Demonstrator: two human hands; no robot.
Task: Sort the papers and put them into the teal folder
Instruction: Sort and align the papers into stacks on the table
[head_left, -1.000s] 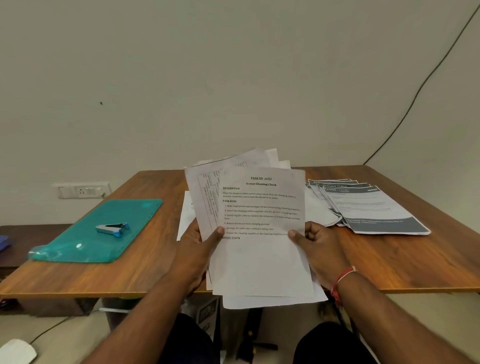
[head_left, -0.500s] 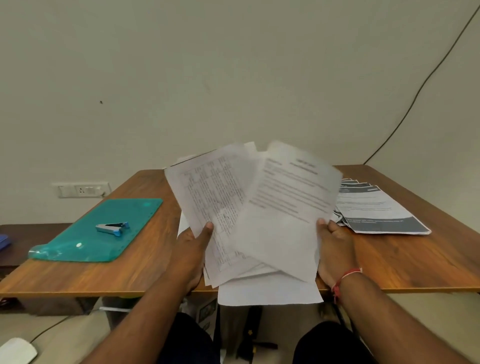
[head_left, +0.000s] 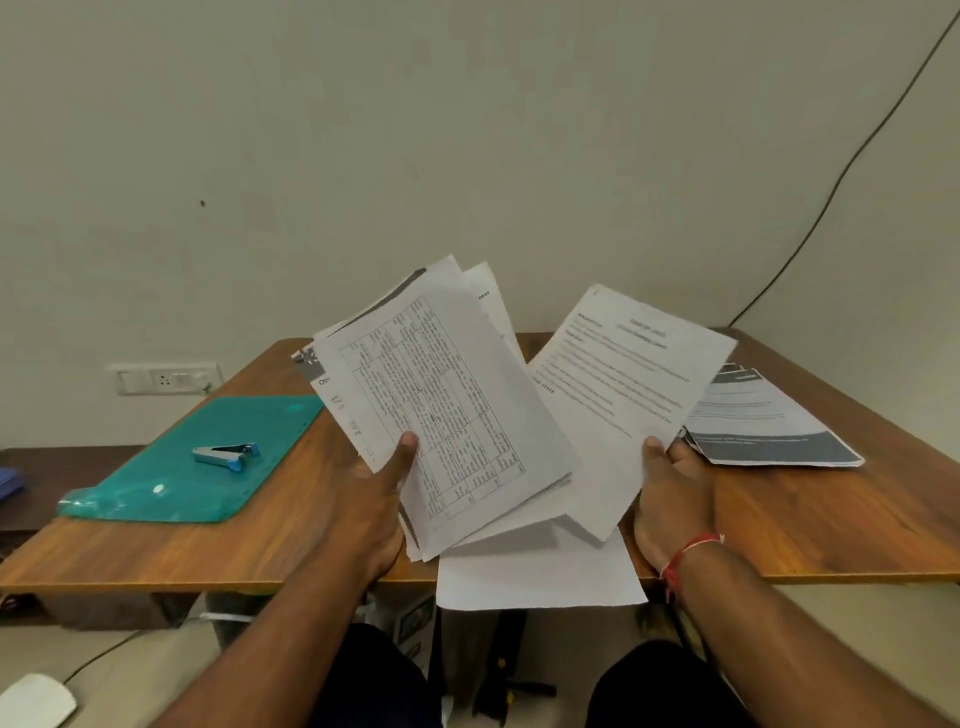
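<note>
Papers (head_left: 441, 415) gripped in left hand (head_left: 382, 499), single sheet (head_left: 618, 395) pinched by right hand (head_left: 672, 493) (teal folder (head_left: 270, 426) well left)

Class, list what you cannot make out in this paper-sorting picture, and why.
Head view: the wording on the single sheet in the right hand is blurred.
Head view: how many sheets are in the left hand's stack; the front one covers the rest.
Head view: the grey-banded pile's left part is behind the single sheet; its print is too small.
</note>
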